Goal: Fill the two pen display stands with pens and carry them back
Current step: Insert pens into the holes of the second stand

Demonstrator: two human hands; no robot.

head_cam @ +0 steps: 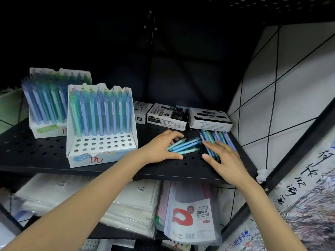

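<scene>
Hands [163, 147] [222, 154] on loose pens [184, 146]

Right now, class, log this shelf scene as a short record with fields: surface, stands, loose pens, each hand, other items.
surface: black perforated shelf
front stand: white card, back rows hold upright pens, front holes empty
rear stand: behind and to the left, holds pens
loose pens: small bunch lying flat beside the front stand
second pile: more pens, further right
left hand: fingers curled over the small bunch
right hand: rests flat on the second pile
other items: marker boxes at the back
</scene>
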